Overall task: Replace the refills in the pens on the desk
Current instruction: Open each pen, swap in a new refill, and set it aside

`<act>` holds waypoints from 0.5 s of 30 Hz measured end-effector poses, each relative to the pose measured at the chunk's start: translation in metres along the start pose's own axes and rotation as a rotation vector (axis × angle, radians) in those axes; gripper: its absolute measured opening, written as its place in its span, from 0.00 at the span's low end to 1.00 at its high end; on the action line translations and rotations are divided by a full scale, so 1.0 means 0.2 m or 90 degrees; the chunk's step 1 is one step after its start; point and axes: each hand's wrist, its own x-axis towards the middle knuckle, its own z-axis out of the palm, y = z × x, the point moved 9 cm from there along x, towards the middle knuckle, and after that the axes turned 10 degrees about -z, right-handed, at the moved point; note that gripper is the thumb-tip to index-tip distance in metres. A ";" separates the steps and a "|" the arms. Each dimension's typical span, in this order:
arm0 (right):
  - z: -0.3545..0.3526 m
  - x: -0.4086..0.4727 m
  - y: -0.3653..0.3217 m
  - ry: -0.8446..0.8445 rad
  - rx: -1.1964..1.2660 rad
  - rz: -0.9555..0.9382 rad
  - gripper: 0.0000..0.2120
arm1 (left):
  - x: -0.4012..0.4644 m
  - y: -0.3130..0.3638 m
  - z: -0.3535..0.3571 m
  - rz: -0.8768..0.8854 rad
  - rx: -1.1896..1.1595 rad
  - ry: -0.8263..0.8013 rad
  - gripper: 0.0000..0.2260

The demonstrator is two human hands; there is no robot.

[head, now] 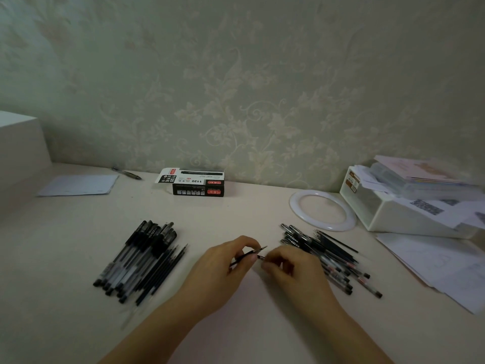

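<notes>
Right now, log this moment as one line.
left hand pinches thin refill | right hand pinches its tip end | pen piles flank both hands | pen box behind

Left grip (231, 261) and right grip (286, 264) close together; fingers curled, pinching

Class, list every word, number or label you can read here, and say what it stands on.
"1120": on the open flap of the black pen box, and again on its top face.
Box's other print, red labels: too small.
Pen barrel lettering: blurred.
Storage bin's orange sticker, QR paper: unreadable.
</notes>
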 end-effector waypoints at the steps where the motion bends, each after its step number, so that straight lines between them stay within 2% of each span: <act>1: -0.03 0.00 0.02 0.041 0.076 0.035 0.05 | 0.00 0.00 0.00 0.002 0.002 -0.005 0.07; 3: -0.08 -0.01 0.09 0.133 0.223 0.112 0.07 | -0.01 0.01 0.00 0.012 0.006 -0.009 0.08; 5: -0.11 -0.01 0.13 0.177 0.305 0.154 0.05 | -0.01 0.02 0.00 0.024 0.014 -0.009 0.08; 10: -0.03 0.01 0.08 0.103 0.372 0.126 0.05 | -0.02 0.04 0.02 0.043 0.020 -0.021 0.08; 15: -0.03 0.01 0.07 0.092 0.371 0.100 0.05 | -0.01 0.04 0.02 0.053 0.020 -0.035 0.08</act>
